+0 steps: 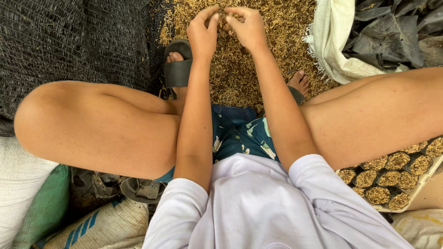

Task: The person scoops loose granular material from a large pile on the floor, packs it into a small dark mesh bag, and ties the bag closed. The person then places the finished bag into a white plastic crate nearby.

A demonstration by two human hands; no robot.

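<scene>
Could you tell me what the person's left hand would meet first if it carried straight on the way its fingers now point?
The left hand points forward and slightly inward, so it would probably first meet the right hand close beside it, then the heap of husks beneath; depth is hard to judge.

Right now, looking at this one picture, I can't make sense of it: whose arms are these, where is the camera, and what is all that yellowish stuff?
The camera sits on a person's head and looks down, so you see their own arms, knees and white shirt. The person squats over a heap of husks, dry and golden. The left hand and right hand meet above it, fingers pinched around a small dark pot being filled. At the right, a tray holds rows of filled pots. Black netting lies left, a pale sack right. Sandalled feet rest on the heap.
</scene>
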